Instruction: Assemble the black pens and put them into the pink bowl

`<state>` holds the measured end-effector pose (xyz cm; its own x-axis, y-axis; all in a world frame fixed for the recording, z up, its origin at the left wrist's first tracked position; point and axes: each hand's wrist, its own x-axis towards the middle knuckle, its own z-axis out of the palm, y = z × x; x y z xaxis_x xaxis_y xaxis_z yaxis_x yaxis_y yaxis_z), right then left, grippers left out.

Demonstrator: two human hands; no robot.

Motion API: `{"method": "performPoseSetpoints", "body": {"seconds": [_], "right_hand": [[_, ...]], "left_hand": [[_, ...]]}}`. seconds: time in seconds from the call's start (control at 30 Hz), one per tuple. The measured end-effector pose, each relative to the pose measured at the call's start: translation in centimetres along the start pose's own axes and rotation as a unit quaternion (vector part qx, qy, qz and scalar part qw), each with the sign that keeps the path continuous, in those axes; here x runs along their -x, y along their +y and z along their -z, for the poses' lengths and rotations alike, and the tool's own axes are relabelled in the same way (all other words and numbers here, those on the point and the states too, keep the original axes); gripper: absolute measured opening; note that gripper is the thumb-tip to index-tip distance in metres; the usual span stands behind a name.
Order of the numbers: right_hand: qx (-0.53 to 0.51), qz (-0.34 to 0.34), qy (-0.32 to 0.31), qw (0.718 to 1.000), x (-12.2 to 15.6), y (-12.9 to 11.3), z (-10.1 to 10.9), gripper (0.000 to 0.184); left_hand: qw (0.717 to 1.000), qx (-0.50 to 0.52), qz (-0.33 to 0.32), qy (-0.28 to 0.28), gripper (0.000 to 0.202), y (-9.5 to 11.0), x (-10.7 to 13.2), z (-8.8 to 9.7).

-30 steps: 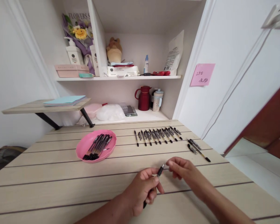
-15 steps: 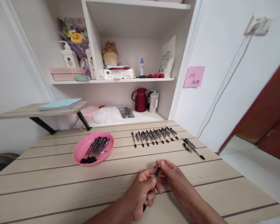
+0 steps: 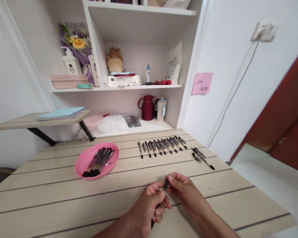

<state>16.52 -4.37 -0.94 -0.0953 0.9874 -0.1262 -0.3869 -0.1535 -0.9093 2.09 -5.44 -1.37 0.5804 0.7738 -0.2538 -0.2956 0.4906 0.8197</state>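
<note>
The left grip (image 3: 150, 205) is wrapped firmly around a pen (image 3: 166, 185), thumb and index finger pinching its dark upper section while the other fingers curl about the barrel; a dark end sticks out below the hand. The right grip (image 3: 185, 191) meets it at the upper end, thumb and fingertips pressed together over the tip; whether they pinch the tip itself or a small part on it is hidden. The pen is tilted, held above the surface (image 3: 89, 201), well in from its right edge.

It should be light and stiff, most likely plastic: it won't sag, but a smooth round barrel may roll or twist between the fingers. The dark section near the tip looks like the surest place for a pinch, with the barrel lying across the palm as a steady. The tip is probably the delicate part, so any pull there is best kept light and in line with the barrel.

Farther out, a row of pens (image 3: 162, 146) lies side by side toward the far edge of the surface. Near its right edge, a loose pen (image 3: 206, 161) lies slantwise beside short dark pieces (image 3: 196, 157), perhaps caps. Toward the far left corner stands a pink dish (image 3: 82, 160), a bundle of pens (image 3: 99, 162) lying in it, dark ends toward its near rim.
</note>
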Motion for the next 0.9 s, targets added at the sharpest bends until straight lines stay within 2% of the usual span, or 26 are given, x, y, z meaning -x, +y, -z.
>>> {"method": "performPoseSetpoints", "body": {"seconds": [0.13, 0.33, 0.4, 0.47, 0.5, 0.53, 0.57, 0.6, 0.67, 0.7, 0.77, 0.83, 0.9], "right_hand": [[-0.011, -0.005, 0.005, 1.000, 0.0, -0.2, 0.3, 0.023], [-0.010, -0.011, 0.014, 1.000, 0.4, 0.1, -0.3, 0.031], [0.040, -0.001, 0.022, 0.999, 0.4, -0.3, 0.1, 0.031], [0.149, 0.048, 0.047, 0.986, 0.0, -1.4, 1.8, 0.032], [0.226, 0.085, 0.067, 0.968, -0.4, -2.2, 3.1, 0.032], [0.313, 0.123, 0.107, 0.936, -0.8, -3.1, 4.7, 0.032], [0.407, 0.146, 0.160, 0.887, -1.4, -4.1, 6.5, 0.030], [0.504, 0.146, 0.214, 0.824, -2.0, -5.0, 8.4, 0.029], [0.653, 0.097, 0.269, 0.701, -3.3, -6.5, 12.1, 0.030], [0.696, 0.073, 0.280, 0.657, -3.8, -6.9, 13.6, 0.032], [0.749, 0.053, 0.283, 0.596, -4.6, -7.0, 15.9, 0.034], [0.781, 0.045, 0.270, 0.562, -5.1, -6.4, 17.3, 0.034], [0.799, 0.044, 0.257, 0.542, -5.3, -5.7, 17.9, 0.031]], "left_hand": [[1.000, 0.008, 0.006, -0.006, 0.028, 0.1, 0.0, 0.0], [1.000, 0.003, 0.012, 0.003, 0.037, 0.4, 0.1, -0.3], [1.000, 0.003, 0.009, 0.004, 0.037, 0.4, 0.2, -0.3], [1.000, 0.006, 0.014, 0.011, 0.037, 0.4, 0.2, -0.3], [1.000, 0.007, 0.018, 0.015, 0.038, 0.4, 0.3, -0.2], [1.000, 0.007, 0.024, 0.017, 0.039, 0.4, 0.3, -0.2], [0.999, 0.007, 0.028, 0.019, 0.040, 0.4, 0.3, -0.2], [0.999, 0.006, 0.031, 0.019, 0.041, 0.4, 0.3, -0.1], [0.999, 0.005, 0.032, 0.018, 0.042, 0.4, 0.3, -0.1], [0.999, 0.005, 0.032, 0.018, 0.042, 0.4, 0.3, -0.1], [0.999, 0.004, 0.031, 0.021, 0.042, 0.5, 0.3, -0.2], [0.999, 0.002, 0.032, 0.024, 0.042, 0.5, 0.3, -0.2], [0.999, -0.001, 0.034, 0.025, 0.040, 0.5, 0.3, -0.2]]}}
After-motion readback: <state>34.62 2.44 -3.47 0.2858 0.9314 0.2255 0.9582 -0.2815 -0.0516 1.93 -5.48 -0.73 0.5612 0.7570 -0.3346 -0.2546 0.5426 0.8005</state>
